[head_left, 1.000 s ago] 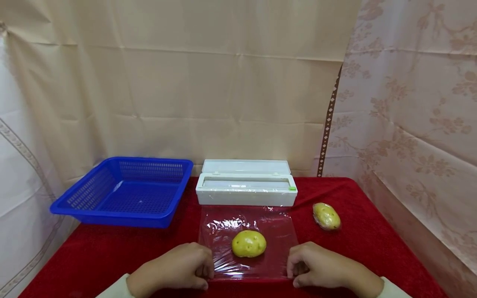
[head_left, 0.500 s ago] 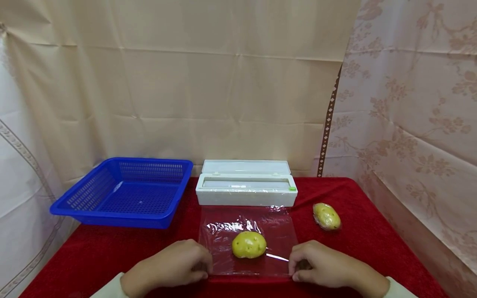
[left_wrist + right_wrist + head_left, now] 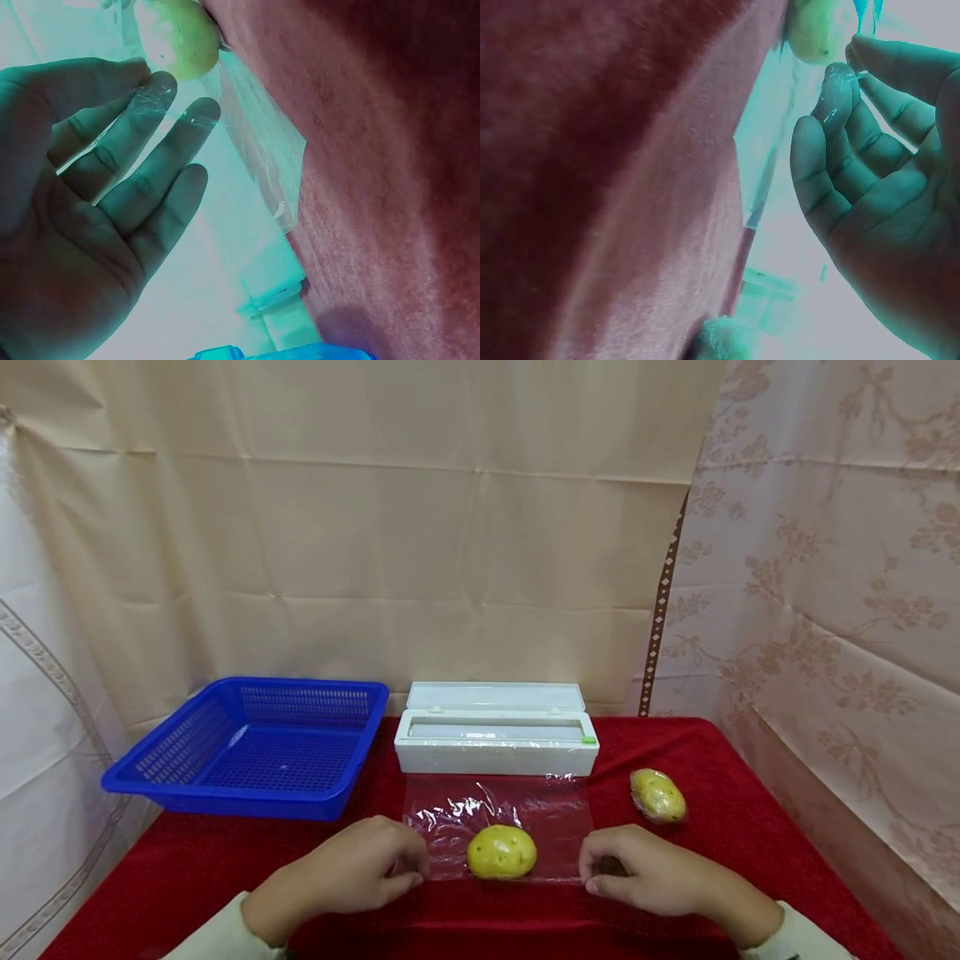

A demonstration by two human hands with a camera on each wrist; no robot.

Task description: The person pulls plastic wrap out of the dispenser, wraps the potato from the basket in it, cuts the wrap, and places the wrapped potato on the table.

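Note:
A yellow potato [image 3: 502, 852] lies on a sheet of clear cling film [image 3: 555, 814] spread on the red cloth. On the film's left side, my left hand [image 3: 363, 868] pinches the near corner between thumb and fingertips. My right hand [image 3: 648, 872] grips the opposite near corner the same way. The film's near edge is raised and stretched between both hands, close to the potato's near side. In the left wrist view, film [image 3: 154, 97] clings across the fingertips. The right wrist view shows the potato [image 3: 814, 30] just beyond the pinching fingers.
Behind the film stands a white cling film box [image 3: 495, 758] with its lid up and a roll inside. A blue plastic basket [image 3: 225, 797] is at the back left. To the right lies a second potato [image 3: 657, 796], wrapped in film. Curtains hang behind the table.
Both hands have lifted the film's near edge and moved it away from the table's front, toward the potato. The potato, box and basket have stayed in place.

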